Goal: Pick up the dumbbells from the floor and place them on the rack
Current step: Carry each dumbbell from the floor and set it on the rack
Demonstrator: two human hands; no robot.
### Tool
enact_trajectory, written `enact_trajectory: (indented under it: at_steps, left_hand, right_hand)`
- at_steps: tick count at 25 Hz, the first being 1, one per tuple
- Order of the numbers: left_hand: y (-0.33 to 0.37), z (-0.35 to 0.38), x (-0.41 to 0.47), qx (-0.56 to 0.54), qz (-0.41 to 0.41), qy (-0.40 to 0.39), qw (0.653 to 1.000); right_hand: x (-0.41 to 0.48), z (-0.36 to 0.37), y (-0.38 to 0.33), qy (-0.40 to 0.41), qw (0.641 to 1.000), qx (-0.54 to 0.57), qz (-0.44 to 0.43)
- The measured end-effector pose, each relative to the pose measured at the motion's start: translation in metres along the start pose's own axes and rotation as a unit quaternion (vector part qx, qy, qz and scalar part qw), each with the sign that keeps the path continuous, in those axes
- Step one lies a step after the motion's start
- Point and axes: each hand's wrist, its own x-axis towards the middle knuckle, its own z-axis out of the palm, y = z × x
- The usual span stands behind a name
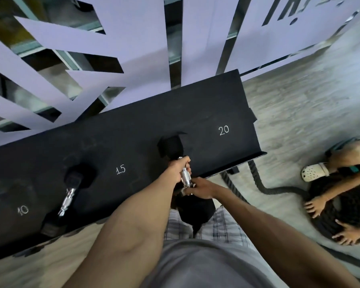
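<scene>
**2 hands, 1 dumbbell only half seated**

1 dumbbell (185,177) is held across the front lip of the rack (133,125). Its far head appears to be set on the black top between the chalked 15 and 20, while its near head is hung out past the edge, above the checked shorts (222,227).

If the grip were eased before the near head is brought onto the rack, the weight could be tipped back off the lip and dropped toward the feet — the likeliest fault here. Fingers could also be pinched between handle and rack edge during lowering. The rope (258,185) lying on the floor near the rack could be caught underfoot.

The left hand (179,169) is wrapped round the upper part of the chrome handle, with the arm stretched forward. The right hand (199,189) is curled round the handle's lower end, beside the near head. A 2nd dumbbell (68,197) is already laid on the rack between 10 and 15.
</scene>
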Motion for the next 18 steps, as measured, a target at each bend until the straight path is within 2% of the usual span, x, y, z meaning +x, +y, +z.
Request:
enact_trajectory:
  at_steps: [6,14,18]
  left_hand:
    - [0.056,0.052,0.034,0.002,-0.001,0.065,0.998]
    - [0.093,0.122,0.074,0.042,0.021,0.154,0.987]
    - [0.100,0.152,0.090,0.040,0.028,0.195,0.980]
  right_hand:
    - [0.030,-0.074,0.007,0.005,1.000,0.012,0.007]
    - [0.071,-0.141,0.045,-0.023,0.995,0.089,0.049]
    - [0.084,-0.167,0.060,-0.005,0.998,0.049,0.042]
